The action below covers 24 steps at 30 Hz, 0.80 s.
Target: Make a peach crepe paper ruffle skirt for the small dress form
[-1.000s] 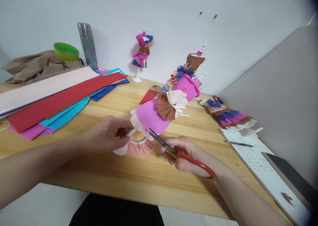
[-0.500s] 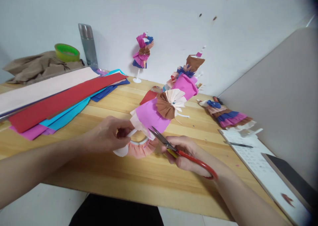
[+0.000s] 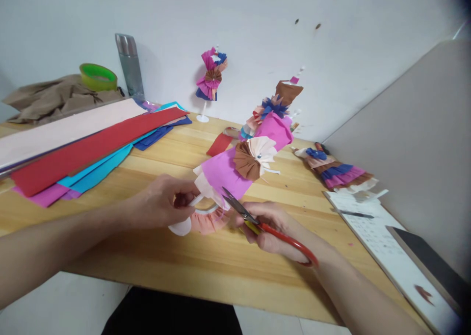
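Observation:
Pinched in the closed fingers of my left hand [image 3: 162, 200] is the white stem of a paper dress [image 3: 219, 170], tilted up to the right. Its purple skirt has a white lower edge, and a brown and cream fan rosette [image 3: 247, 162] sits on it. A white disc [image 3: 180, 227] shows just below the hand. My right hand [image 3: 272, 219] is wrapped round red-handled scissors [image 3: 290, 241], their blades slightly apart beside the purple skirt's lower edge. Below the skirt lies a ring with peach ruffled paper [image 3: 206, 222], partly hidden.
Folded crepe paper sheets [image 3: 99, 141] lie at left, with a green tape roll [image 3: 98, 77] and a bottle [image 3: 130, 65] behind. Another small paper dress on a stand [image 3: 212, 77] stands by the wall. At right are a layered paper dress [image 3: 336, 170], a whiteboard [image 3: 382, 242] and a pen [image 3: 356, 214].
The paper dress has shifted very slightly, its rosette a little lower and to the right. Both hands keep their grips, and the scissors have barely moved.

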Available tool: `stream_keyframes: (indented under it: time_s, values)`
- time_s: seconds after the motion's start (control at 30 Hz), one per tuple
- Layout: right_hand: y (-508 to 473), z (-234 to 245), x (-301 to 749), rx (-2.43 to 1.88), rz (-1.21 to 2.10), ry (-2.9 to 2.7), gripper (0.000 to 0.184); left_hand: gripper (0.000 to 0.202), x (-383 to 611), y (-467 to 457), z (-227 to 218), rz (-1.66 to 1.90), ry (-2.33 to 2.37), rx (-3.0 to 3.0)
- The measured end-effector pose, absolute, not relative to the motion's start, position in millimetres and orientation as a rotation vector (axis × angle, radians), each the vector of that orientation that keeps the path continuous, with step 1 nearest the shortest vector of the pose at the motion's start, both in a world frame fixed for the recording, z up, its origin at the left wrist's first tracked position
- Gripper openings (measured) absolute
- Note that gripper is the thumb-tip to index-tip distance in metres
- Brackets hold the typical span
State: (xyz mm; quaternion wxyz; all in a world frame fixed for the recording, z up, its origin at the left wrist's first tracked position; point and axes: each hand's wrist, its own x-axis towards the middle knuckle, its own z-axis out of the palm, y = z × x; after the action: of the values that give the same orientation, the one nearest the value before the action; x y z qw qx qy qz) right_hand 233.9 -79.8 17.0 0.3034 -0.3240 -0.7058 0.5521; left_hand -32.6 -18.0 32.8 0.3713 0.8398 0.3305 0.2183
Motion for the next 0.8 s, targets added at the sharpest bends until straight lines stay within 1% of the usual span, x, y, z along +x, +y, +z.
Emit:
stream_keyframes:
  time_s: [0.2,0.4,0.63,0.8]
  values:
    - [-80.7,17.4,232.9,-0.862,1.457,-1.860,0.044,0.012,-32.2,-18.2,32.4,0.538,0.855,2.189]
    - [-80.7,18.0,231.7,-0.889,1.460,-1.876,0.049,0.015,-31.2,-18.1,31.9,0.549,0.828,2.213]
    - [-81.1,18.6,230.6,-0.926,1.405,-1.863,0.055,0.013,-31.3,-17.8,32.1,0.533,0.837,2.220]
    - [-79.9,21.8,230.1,-0.902,1.389,-1.851,0.049,0.010,-30.9,-18.1,33.0,0.529,0.836,2.219]
